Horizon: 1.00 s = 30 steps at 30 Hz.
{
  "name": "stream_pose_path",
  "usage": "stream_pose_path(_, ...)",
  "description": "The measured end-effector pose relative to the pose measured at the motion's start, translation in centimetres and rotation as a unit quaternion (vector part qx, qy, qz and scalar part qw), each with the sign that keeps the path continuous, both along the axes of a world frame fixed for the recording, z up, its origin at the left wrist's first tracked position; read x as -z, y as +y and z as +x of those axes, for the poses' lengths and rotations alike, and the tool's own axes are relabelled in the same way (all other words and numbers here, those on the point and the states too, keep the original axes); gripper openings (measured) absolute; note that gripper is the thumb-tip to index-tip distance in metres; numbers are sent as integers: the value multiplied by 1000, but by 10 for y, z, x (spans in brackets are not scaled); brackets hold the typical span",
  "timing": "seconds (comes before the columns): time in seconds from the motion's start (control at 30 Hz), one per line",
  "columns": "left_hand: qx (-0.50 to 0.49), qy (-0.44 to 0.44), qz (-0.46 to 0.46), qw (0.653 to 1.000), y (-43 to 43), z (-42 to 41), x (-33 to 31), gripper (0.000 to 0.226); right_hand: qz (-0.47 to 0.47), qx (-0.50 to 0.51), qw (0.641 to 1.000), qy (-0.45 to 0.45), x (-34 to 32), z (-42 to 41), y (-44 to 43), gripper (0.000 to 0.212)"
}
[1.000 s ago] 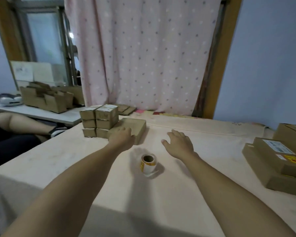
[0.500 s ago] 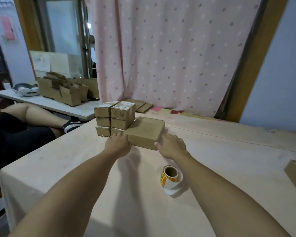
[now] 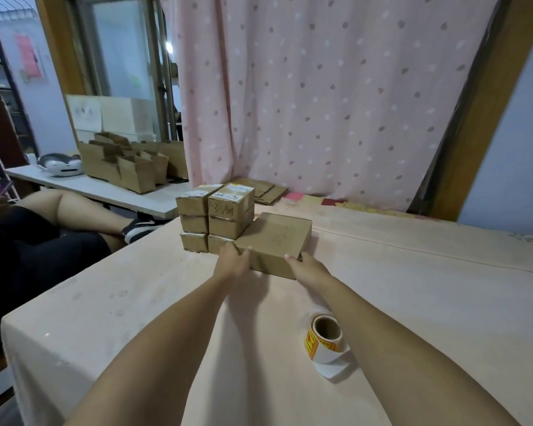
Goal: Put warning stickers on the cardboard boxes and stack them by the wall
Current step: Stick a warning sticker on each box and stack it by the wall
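Note:
A flat brown cardboard box (image 3: 276, 238) lies on the pink-covered table (image 3: 413, 302), beside a stack of small cardboard boxes (image 3: 217, 216). My left hand (image 3: 233, 261) grips its near left corner, thumb on top. My right hand (image 3: 305, 265) holds the near right corner, thumb on the top edge. A roll of yellow and red warning stickers (image 3: 325, 339) stands on the table under my right forearm, with a strip of backing paper trailing from it.
A seated person's legs (image 3: 83, 210) are off the table's left edge. Behind them a white side table (image 3: 105, 189) carries open cardboard boxes (image 3: 133, 167). Flattened cardboard (image 3: 263, 190) lies by the pink curtain (image 3: 336, 96).
Both hands moved forward from the table onto the flat box and now grip its near corners. The view shifted left, so the boxes at the right edge dropped out of sight.

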<state>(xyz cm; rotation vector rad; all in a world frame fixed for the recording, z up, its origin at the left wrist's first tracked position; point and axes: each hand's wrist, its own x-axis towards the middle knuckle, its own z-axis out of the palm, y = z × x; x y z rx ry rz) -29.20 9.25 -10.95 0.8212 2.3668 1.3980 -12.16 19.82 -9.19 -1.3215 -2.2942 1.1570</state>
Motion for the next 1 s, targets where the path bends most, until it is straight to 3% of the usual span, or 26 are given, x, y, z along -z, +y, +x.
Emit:
stream_pose_path(0.1,-28,-41,61,997,0,4,2,40,-12,7,999,35,2,5,3,58)
stream_pose_path(0.23,-1,-68,67,995,5,23,-3,47,28,38,996,79,-5,25,6,45)
stream_pose_path(0.33,12,-81,101,991,8,48,-14,49,41,89,986,132,-17,46,4,42)
stream_pose_path(0.43,42,-87,114,989,9,78,-23,33,36,145,972,182,-27,69,5,41)
stream_pose_path(0.57,90,-129,124,980,7,118,-27,35,4,222,949,225,-39,116,6,24)
stream_pose_path(0.73,124,-50,64,989,10,173,-54,34,-1,280,920,276,-54,202,4,18)
stream_pose_path(1.0,156,17,9,988,19,245,-73,55,-43,400,848,344,-68,340,-15,75)
